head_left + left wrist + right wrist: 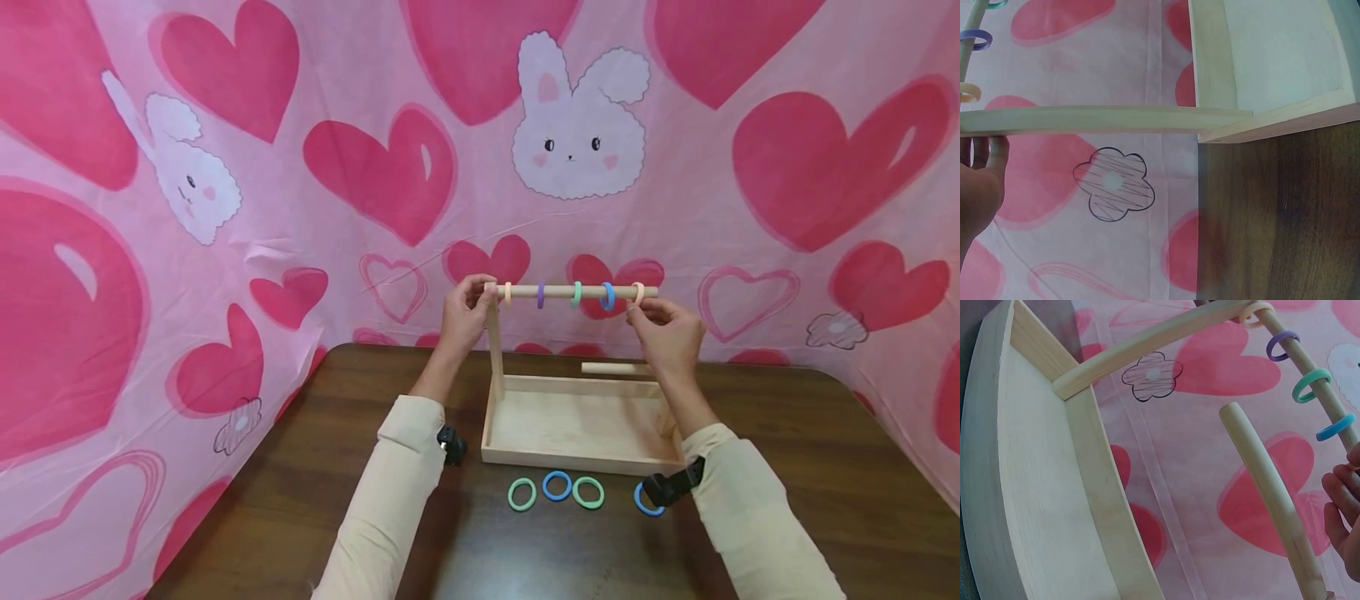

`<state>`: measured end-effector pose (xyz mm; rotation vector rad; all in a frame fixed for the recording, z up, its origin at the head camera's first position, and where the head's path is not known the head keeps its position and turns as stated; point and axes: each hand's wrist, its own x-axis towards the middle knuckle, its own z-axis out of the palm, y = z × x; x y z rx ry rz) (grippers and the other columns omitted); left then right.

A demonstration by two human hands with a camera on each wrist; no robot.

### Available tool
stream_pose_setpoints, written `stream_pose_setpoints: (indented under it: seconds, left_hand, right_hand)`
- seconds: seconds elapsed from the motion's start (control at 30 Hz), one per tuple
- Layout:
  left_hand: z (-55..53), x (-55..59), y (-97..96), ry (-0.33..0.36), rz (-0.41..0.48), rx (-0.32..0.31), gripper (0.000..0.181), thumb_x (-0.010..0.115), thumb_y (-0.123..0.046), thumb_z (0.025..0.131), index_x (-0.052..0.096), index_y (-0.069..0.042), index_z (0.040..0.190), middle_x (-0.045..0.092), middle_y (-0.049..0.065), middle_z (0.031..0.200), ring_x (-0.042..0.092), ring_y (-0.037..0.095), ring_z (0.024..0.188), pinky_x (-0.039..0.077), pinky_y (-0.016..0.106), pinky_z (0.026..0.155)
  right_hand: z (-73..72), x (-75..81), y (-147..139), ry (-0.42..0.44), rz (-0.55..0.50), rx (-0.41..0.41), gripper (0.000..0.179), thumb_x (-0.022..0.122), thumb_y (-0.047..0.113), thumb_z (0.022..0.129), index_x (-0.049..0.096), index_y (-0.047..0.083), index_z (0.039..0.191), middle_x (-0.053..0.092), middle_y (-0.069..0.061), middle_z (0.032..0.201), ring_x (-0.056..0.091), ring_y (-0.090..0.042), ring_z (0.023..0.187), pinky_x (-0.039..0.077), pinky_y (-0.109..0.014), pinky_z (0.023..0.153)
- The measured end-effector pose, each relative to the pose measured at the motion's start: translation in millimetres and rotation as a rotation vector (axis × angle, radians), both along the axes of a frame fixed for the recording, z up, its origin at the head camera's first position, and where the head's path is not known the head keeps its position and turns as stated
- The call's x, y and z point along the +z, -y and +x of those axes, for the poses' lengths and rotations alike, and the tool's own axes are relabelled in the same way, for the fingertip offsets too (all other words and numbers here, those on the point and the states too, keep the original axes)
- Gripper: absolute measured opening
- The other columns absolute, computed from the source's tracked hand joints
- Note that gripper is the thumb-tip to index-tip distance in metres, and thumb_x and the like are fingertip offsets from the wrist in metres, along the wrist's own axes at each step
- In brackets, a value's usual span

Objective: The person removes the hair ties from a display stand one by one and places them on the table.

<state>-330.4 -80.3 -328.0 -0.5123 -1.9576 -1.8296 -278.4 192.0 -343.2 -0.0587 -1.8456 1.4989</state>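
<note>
A wooden stand has a shallow tray base (pixel 577 460), an upright post (pixel 494 350) at its left and a rod (pixel 555 292) running right from the post's top. Several rings hang on the rod: a peach one (pixel 507 293), a purple one (pixel 540 296), a green one (pixel 576 294) and a blue one (pixel 608 297) among them. My left hand (pixel 467 315) grips the post's top, at the rod's left end. At the rod's free right end, my right hand (pixel 672 337) pinches another peach ring (pixel 638 292), which is around the rod.
A lower rod (pixel 611 368) extends left behind my right hand; its free end shows in the right wrist view. In front of the tray, green rings (pixel 522 494) and blue rings (pixel 557 486) lie on the dark wooden table (pixel 375 400). One blue ring is partly hidden by the right wrist camera.
</note>
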Motion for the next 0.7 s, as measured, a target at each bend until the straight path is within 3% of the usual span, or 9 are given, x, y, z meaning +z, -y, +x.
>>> stream_pose_setpoints:
  seconds: [0.3,0.7]
  left_hand:
    - [-1.0,0.8,-0.7,0.008,0.01,0.005,0.022,0.062,-0.004,0.099,0.064,0.011,0.116,0.067,0.032,0.107,0.062,0.003,0.082,0.058,0.021,0.08]
    - [-0.6,-0.4,0.6,0.001,0.001,-0.005,0.025,0.062,-0.003,0.099,0.062,0.014,0.118,0.066,0.033,0.106,0.061,0.004,0.082,0.052,0.017,0.077]
  right_hand:
    - [0.4,2.1,-2.5,-0.001,-0.005,0.007,0.03,0.078,0.014,0.088,0.075,-0.01,0.105,0.06,0.037,0.063,0.06,0.019,0.06,0.048,-0.003,0.06]
    - [0.1,-1.1,-8.7,-0.005,-0.01,0.0,0.029,0.076,0.012,0.089,0.074,-0.012,0.105,0.06,0.037,0.062,0.06,0.019,0.058,0.047,-0.003,0.06]
